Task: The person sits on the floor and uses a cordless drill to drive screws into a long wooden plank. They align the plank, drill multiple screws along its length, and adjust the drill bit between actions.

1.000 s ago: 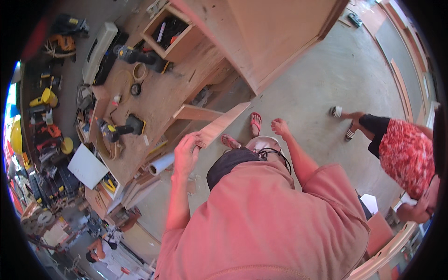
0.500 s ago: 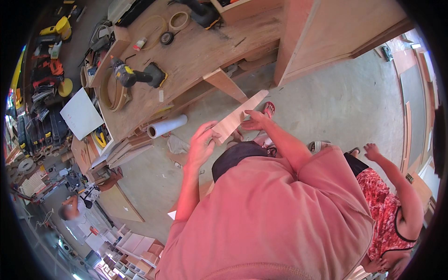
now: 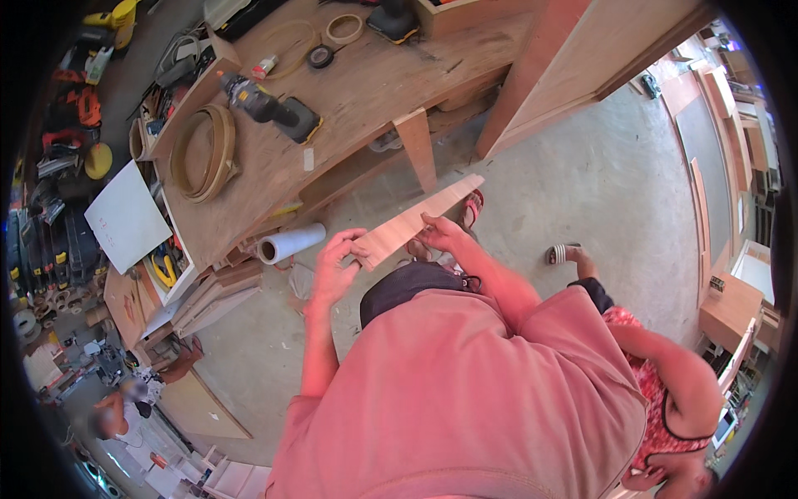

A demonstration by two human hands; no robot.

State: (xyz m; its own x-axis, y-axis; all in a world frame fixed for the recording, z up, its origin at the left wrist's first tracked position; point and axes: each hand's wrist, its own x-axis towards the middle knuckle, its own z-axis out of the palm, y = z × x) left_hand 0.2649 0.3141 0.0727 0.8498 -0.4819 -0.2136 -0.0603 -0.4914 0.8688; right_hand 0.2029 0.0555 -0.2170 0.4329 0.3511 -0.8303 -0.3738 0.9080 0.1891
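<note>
The person's left hand (image 3: 339, 262) grips one end of a thin wooden board (image 3: 397, 232), while the right hand (image 3: 445, 234) holds its edge near the middle, thumb on its face. The board slants in front of the waist, near the workbench (image 3: 366, 100), where a drill (image 3: 264, 106) rests beside a coiled strip (image 3: 223, 156).
</note>
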